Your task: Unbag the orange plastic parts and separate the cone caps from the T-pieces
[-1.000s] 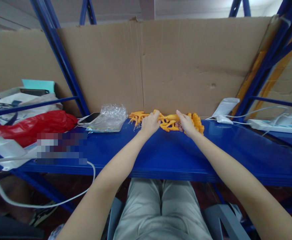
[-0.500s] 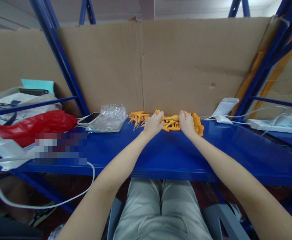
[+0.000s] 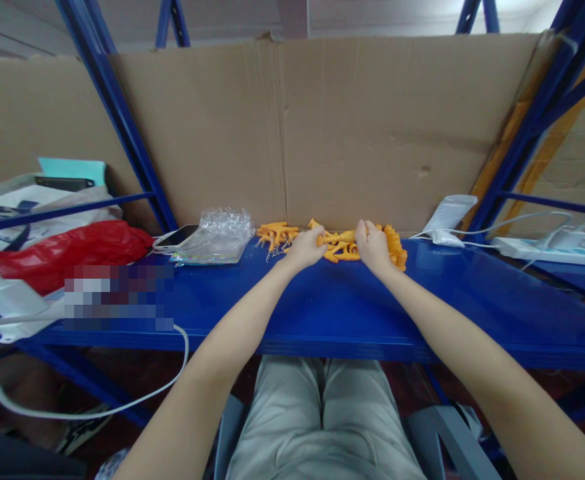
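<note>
Several small orange plastic parts [image 3: 339, 245] lie in a row at the back of the blue metal shelf [image 3: 332, 307], against the cardboard sheet [image 3: 372, 127]. My left hand [image 3: 306, 249] is closed on parts at the row's middle. My right hand [image 3: 372, 245] is curled closed over orange parts just right of it, beside a stack of orange pieces [image 3: 395, 247]. More orange parts [image 3: 275, 234] lie loose to the left of my left hand. The fingertips of both hands are hidden among the parts.
A clear bubble-wrap bag [image 3: 219, 235] and a phone [image 3: 175, 237] lie left of the parts. Further left sit a red bag [image 3: 67, 250] and white bags. A white charger [image 3: 449, 217], cables and a power strip [image 3: 547, 248] are on the right. Blue rack posts stand on both sides.
Both hands have drawn a little closer together over the orange parts, and the right hand has curled from a flat reach into a closed grip.
</note>
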A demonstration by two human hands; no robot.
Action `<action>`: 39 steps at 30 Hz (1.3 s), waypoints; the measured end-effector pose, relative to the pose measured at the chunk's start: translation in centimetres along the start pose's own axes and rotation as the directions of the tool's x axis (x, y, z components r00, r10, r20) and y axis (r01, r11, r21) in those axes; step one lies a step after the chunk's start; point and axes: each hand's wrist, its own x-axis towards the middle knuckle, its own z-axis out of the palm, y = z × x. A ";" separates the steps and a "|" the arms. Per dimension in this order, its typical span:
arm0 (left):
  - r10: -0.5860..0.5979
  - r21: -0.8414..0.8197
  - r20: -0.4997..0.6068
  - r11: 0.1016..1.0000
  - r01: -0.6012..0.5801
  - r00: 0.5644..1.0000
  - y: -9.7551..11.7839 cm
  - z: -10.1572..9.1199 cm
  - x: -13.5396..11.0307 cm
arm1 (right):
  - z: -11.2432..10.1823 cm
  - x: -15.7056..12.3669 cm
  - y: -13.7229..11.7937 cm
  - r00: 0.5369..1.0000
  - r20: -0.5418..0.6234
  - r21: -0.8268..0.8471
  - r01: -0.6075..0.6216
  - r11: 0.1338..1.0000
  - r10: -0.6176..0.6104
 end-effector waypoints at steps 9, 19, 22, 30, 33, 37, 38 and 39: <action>-0.047 -0.363 0.368 0.912 0.190 0.928 0.2 -0.5 -0.5 | -1.5 0.0 0.2 0.977 0.111 -0.094 0.193 0.977 -0.183; -0.034 0.130 -0.091 0.990 0.046 0.995 -1.5 -0.1 0.1 | -1.5 0.4 1.1 0.934 0.270 0.108 0.213 0.971 -0.235; -0.042 0.189 -0.115 0.980 0.064 0.992 -1.7 -0.4 -0.1 | -1.0 0.6 1.7 0.917 0.311 0.170 0.205 0.964 -0.250; -0.034 0.250 -0.099 0.966 0.058 0.995 -1.8 -0.7 -0.1 | -0.7 0.9 2.3 0.892 0.275 0.230 0.302 0.925 -0.360; -0.043 0.263 -0.099 0.962 0.068 0.994 -1.8 -0.8 -0.1 | -1.0 1.0 2.4 0.874 0.272 0.226 0.349 0.909 -0.403; -0.054 0.264 -0.113 0.961 0.082 0.992 -1.9 -0.9 -0.1 | -1.2 1.0 2.4 0.874 0.256 0.158 0.384 0.910 -0.413; -0.057 0.267 -0.116 0.960 0.086 0.992 -2.0 -0.9 0.0 | -1.3 0.9 2.4 0.878 0.250 0.132 0.386 0.913 -0.408; -0.062 0.271 -0.117 0.958 0.092 0.991 -2.0 -0.9 0.0 | -1.3 0.9 2.4 0.883 0.245 0.103 0.386 0.917 -0.400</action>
